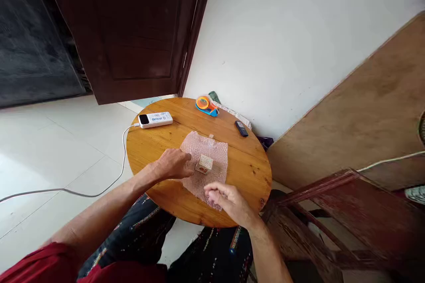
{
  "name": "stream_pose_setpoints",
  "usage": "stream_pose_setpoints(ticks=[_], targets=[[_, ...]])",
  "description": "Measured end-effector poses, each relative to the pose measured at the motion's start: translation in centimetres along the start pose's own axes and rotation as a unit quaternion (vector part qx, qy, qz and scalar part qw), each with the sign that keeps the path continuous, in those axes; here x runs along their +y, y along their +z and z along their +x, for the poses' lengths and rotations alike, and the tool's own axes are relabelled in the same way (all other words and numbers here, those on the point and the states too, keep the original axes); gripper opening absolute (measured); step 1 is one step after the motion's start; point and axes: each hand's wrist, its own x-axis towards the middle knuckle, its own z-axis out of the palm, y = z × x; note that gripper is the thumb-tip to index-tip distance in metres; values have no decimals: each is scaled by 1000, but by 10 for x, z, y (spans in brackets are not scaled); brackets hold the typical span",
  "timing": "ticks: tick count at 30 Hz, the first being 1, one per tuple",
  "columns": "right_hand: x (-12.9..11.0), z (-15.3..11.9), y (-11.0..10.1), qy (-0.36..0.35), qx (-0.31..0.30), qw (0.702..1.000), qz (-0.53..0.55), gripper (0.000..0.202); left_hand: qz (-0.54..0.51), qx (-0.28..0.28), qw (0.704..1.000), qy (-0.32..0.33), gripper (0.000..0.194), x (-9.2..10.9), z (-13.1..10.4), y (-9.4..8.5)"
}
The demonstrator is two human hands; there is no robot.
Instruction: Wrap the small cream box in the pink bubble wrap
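A small cream box with printed sides (204, 164) sits on a sheet of pinkish bubble wrap (219, 154), which lies spread on the round wooden table (242, 159). My left hand (174, 163) is at the left edge of the wrap, fingers apart and pointing toward the box, with a small gap between them. Over the lower part of the wrap, nearer to me, is my right hand (229, 199), its fingers bent and close together. What the right fingers hold, if anything, is too small to make out.
A white power bank (156, 119) with a cable lies at the table's left. An orange and blue tape dispenser (207, 105) stands at the back, and a dark handheld device (241, 128) lies at the back right. A reddish wooden chair (361, 216) is at the right.
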Motion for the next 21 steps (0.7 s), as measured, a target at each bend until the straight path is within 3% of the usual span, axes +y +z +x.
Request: stream_pose_setpoints(ticks=[2,4,6,9,12,15,18,21], targets=[[-2,17,-4,-37,134,990,-31,30,-14,63,996,60,54,2,0,13],[-3,36,-5,-64,216,972,-65,35,-36,98,989,101,78,4,2,25],[-2,53,-4,-85,242,960,-110,49,-63,85,988,116,95,5,3,35],[4,66,-4,-95,219,961,-137,45,-87,41,990,101,108,5,5,44],[20,58,-21,-83,296,945,-112,43,-89,25,989,117,106,4,5,44],[49,37,-51,-13,407,902,-145,54,-78,31,986,143,96,4,5,42],[78,19,-73,67,382,895,-222,54,-74,39,987,140,89,6,4,38],[85,11,-76,67,387,876,-279,57,-72,28,988,137,85,9,5,36]])
